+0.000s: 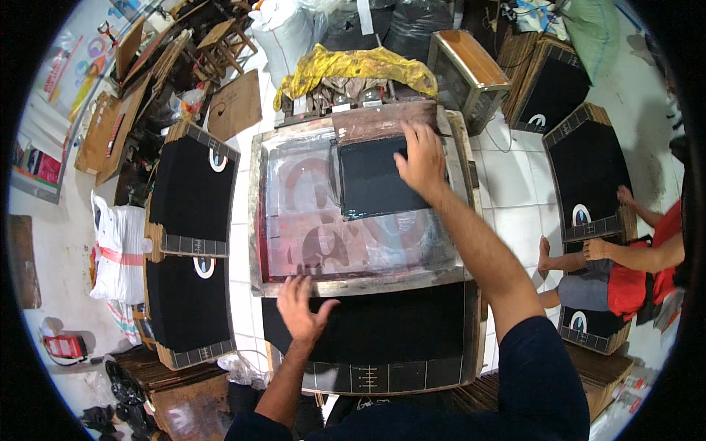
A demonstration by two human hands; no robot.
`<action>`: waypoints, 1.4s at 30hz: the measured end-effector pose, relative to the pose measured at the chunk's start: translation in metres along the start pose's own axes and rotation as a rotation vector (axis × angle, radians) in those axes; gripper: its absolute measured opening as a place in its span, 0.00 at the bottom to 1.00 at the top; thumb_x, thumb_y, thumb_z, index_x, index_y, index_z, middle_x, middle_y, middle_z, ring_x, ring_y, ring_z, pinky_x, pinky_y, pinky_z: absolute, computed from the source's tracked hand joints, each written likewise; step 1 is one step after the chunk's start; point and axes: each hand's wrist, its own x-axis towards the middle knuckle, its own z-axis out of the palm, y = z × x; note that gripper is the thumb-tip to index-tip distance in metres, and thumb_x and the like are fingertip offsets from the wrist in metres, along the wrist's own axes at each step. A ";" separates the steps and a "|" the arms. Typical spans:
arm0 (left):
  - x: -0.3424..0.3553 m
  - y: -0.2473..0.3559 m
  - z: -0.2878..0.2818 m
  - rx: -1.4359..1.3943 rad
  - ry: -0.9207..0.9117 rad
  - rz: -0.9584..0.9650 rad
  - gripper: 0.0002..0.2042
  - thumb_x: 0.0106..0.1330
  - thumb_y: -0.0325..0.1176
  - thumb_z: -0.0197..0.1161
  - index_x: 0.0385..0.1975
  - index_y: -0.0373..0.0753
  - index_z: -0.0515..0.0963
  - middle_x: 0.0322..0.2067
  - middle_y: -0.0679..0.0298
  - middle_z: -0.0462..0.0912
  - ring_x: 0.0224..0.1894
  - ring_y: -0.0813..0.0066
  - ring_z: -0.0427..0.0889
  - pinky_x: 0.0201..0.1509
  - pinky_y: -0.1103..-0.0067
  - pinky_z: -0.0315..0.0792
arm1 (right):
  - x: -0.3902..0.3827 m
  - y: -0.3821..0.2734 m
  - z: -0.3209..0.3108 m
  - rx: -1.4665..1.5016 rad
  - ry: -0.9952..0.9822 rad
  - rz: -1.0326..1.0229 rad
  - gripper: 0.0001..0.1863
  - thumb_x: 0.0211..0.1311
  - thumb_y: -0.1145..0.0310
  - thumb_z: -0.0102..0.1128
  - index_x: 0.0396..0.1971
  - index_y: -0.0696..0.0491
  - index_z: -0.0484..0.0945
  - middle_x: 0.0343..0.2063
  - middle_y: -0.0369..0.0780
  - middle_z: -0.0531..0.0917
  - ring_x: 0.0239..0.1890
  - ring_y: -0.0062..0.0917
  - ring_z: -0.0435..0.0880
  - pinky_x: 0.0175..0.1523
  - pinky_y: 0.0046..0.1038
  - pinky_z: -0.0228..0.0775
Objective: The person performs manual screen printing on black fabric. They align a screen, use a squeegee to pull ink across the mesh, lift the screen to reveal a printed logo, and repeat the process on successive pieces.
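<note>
A wooden-framed printing screen (360,285) with a pale, see-through mesh lies flat in front of me. Curved shapes show through the mesh. Across its far part rests a dark rectangular panel (382,180), with a brown board (382,121) along its far edge. My right hand (423,158) is over the right side of the panel, fingers apart and tips at the board; I cannot tell whether they touch it. At the screen's near rim is my left hand (303,312), fingers spread, holding nothing. Black fabric (390,320) with pale grid marks lies below the near rim.
Boards with black fabric stand left (193,173) and right (592,173). A yellow cloth (353,70) lies beyond the screen, beside a wooden-topped stand (471,59). A person in red (647,272) works at the right boards. White sacks (121,250) sit at far left.
</note>
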 end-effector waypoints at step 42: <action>-0.008 -0.001 0.050 -0.006 -0.084 0.086 0.35 0.55 0.48 0.78 0.65 0.48 0.80 0.71 0.57 0.72 0.78 0.47 0.60 0.81 0.44 0.37 | 0.072 0.025 0.074 -0.278 -0.332 -0.097 0.14 0.52 0.64 0.77 0.39 0.46 0.83 0.37 0.36 0.87 0.47 0.34 0.87 0.51 0.42 0.73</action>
